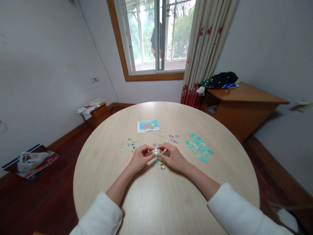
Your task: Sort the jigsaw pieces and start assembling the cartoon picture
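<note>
Between the fingertips of both hands, over the middle of the table, is a small pale blue jigsaw puzzle piece [156, 151]. My left hand [142, 157] pinches it from the left, and my right hand [172, 156] pinches it from the right. Just below the fingers lies a small joined cluster of yellow puzzle pieces [161, 164]. Loose mixed pieces [130, 144] are spread by the left hand, some partly hidden behind it. Pink pieces [174, 138] sit beyond my right hand. Farther right is a wide group of turquoise pieces [199, 147].
A printed reference picture [148, 125] lies on the round wooden table [156, 202] beyond the hands. A brown desk [249, 98] with dark cloth stands at the right. At the left are a small cabinet [100, 114] and a plastic bag [33, 161] on the floor.
</note>
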A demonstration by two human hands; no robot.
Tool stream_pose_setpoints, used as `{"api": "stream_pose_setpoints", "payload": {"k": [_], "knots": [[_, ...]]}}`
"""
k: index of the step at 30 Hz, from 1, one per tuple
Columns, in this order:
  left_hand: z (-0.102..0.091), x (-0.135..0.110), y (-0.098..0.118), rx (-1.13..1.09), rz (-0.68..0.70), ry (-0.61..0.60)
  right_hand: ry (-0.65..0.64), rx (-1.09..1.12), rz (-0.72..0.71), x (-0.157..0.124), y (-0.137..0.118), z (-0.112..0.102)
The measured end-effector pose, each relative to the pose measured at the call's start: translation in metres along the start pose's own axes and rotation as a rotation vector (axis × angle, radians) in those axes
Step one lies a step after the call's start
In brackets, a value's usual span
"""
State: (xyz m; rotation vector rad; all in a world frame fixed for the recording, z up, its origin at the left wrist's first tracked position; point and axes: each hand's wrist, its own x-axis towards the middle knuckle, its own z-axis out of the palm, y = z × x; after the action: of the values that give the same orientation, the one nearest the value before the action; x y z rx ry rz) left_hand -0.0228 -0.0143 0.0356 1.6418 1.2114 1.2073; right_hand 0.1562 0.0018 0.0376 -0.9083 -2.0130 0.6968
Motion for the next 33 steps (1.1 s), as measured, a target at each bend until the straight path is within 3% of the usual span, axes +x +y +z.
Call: {"api": "stream_pose_setpoints", "payload": {"k": [33], "knots": [[0.0005, 0.0025, -0.0084, 0.003, -0.027, -0.002, 0.003, 0.014, 0.021, 0.0001, 0.005, 0.0012]]}}
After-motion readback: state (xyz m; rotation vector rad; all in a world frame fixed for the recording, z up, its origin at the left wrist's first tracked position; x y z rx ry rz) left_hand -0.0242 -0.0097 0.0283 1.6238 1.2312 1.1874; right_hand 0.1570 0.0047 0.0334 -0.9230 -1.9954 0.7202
